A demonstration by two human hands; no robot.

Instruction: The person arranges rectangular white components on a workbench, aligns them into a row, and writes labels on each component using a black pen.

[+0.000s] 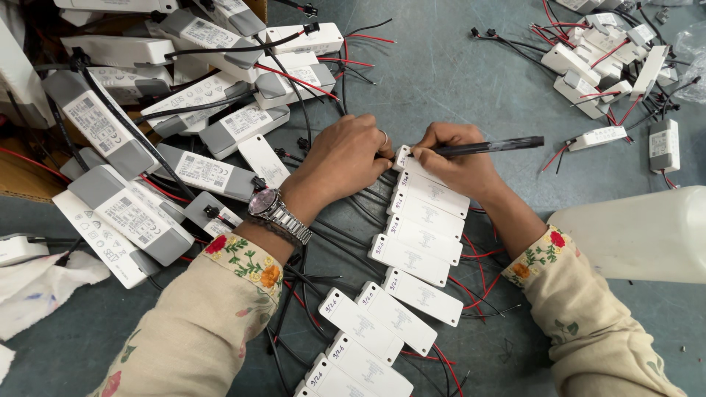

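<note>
My right hand (460, 165) grips a black pen (489, 147), its tip resting on the end of the topmost small white module (406, 157). My left hand (346, 158), with a ring and a metal wristwatch (279, 213), presses on that same module from the left. Below it, several more flat white modules (412, 257) lie in a slanting row toward me, each with a handwritten mark at its left end. Red and black wires (478, 272) trail from under them.
A heap of larger grey-and-white driver boxes (125, 213) with black cables fills the left side. More small white modules (596, 73) with red and black leads lie at the far right. A white plastic container (640, 235) sits at the right edge, a white cloth (37, 287) at left.
</note>
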